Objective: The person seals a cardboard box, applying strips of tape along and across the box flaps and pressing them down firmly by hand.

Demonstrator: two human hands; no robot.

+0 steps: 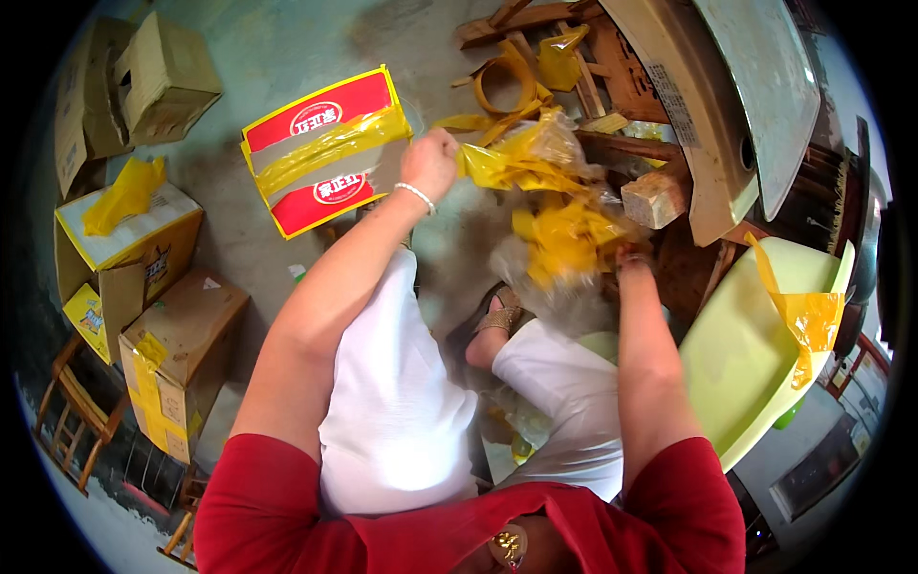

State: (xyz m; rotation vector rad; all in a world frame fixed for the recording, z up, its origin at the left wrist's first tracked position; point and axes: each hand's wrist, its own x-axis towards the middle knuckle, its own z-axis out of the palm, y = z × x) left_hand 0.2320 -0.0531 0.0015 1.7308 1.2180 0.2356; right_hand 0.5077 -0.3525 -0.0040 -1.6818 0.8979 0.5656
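My left hand point(429, 165), with a white bead bracelet at the wrist, is closed on one end of a yellow tape strip point(495, 165). That strip runs right into a crumpled bundle of yellow tape and clear plastic film point(574, 237), blurred by motion. At the bundle's right side, my right hand point(632, 260) grips its edge; the fingers are blurred and partly covered. Left of my left hand lies a red and yellow carton point(323, 93) bearing writing, with yellow tape along its middle seam.
Cardboard boxes point(179, 337) stand at left, one topped with yellow plastic point(129, 197). Upper right are wooden frames point(592, 79), a wood block point(654, 197) and a large tan panel point(688, 107). A pale green tub point(746, 359) at right has yellow tape point(810, 319) on its rim.
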